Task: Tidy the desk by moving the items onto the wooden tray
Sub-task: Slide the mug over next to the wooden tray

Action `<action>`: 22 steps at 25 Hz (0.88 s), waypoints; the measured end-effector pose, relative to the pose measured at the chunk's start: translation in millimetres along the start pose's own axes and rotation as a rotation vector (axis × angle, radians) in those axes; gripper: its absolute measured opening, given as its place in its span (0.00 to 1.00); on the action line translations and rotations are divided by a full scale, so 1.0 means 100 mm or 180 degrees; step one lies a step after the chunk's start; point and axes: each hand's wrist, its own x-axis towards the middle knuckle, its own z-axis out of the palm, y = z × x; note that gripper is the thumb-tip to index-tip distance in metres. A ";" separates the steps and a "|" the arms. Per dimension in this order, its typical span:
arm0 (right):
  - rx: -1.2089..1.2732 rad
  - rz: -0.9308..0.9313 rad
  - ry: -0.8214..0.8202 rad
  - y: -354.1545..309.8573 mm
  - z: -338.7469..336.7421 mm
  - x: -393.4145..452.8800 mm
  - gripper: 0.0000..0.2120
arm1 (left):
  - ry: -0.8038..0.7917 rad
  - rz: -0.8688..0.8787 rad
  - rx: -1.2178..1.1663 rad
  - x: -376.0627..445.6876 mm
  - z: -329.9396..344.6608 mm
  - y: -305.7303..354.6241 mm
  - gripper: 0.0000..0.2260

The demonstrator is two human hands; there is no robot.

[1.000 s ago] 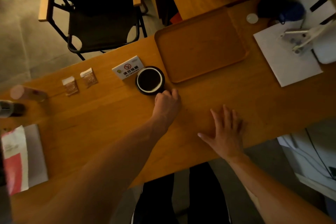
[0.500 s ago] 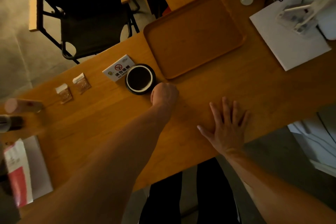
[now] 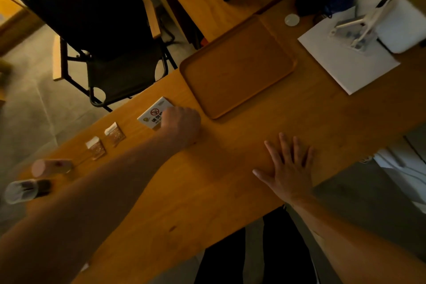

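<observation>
The wooden tray (image 3: 237, 69) lies on the desk with nothing in it. My left hand (image 3: 182, 124) is curled, knuckles up, over the spot just left of the tray's near corner where the black round dish stood. The dish is hidden under it. A white no-smoking sign (image 3: 152, 114) lies against that hand's far side, partly covered. Two small sachets (image 3: 114, 134) (image 3: 95, 147) lie further left. My right hand (image 3: 288, 168) rests flat on the desk, fingers spread, holding nothing.
A pink tube (image 3: 51, 167) and a clear tube (image 3: 25, 190) lie at the desk's left end. White paper (image 3: 345, 69) with a white stand (image 3: 359, 30) on it sits right of the tray. A small white lid (image 3: 291, 20) lies behind the tray. A black chair (image 3: 110, 30) stands beyond the desk.
My left hand has moved forward from just short of the black dish to on top of it, hiding it. My right hand stays flat on the desk.
</observation>
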 end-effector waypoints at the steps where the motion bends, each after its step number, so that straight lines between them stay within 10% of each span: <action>1: 0.0017 0.0006 -0.0034 0.00 -0.01 0.00 0.42 | -0.0107 0.0012 -0.0413 0.03 0.03 -0.08 0.12; 8: 0.0036 0.0061 -0.0328 0.01 -0.08 0.02 0.44 | -0.0345 0.0097 -0.3642 -0.28 0.49 -0.30 0.14; 22: 0.0037 0.0057 -0.0167 0.00 0.00 0.01 0.46 | 0.0279 0.0743 -0.5117 -0.28 1.15 0.26 0.15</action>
